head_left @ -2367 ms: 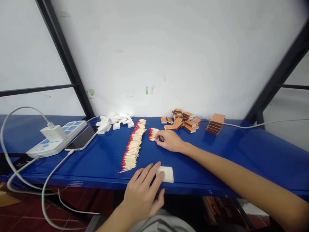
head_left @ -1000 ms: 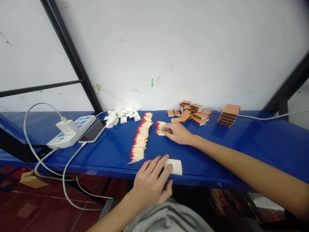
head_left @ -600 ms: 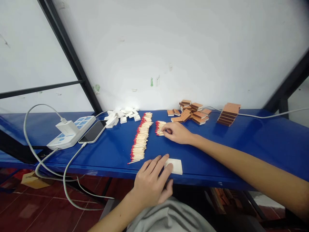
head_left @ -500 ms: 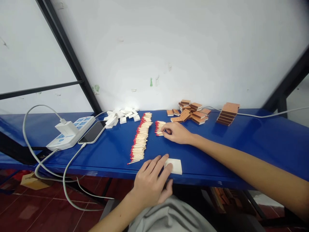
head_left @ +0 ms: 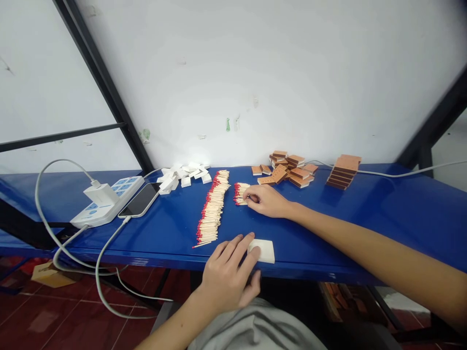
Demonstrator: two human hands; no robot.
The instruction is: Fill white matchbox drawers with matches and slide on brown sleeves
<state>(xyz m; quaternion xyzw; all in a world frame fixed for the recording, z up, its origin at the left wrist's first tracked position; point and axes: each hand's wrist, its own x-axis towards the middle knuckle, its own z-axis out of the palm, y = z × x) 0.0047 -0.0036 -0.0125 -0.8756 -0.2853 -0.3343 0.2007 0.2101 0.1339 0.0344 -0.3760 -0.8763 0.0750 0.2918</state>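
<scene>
My right hand [head_left: 266,201] reaches across the blue shelf [head_left: 383,218] and pinches at a small bunch of red-tipped matches [head_left: 241,193]. A long row of matches [head_left: 213,208] lies just left of that bunch. My left hand [head_left: 228,274] rests at the shelf's front edge, fingers stretched flat, their tips touching a white matchbox tray [head_left: 263,250]. The tray lies flat near the edge, partly covered by my fingertips.
A heap of white trays [head_left: 184,176] lies at the back left. Brown matchbox sleeves [head_left: 288,173] and a neat brown stack [head_left: 343,171] sit at the back right. A phone [head_left: 140,200], a power strip [head_left: 107,201] with charger and cables occupy the left.
My right hand's fingers shift slightly on the small bunch of matches. The left hand stays on the white tray. The view drifted left, then settled.
</scene>
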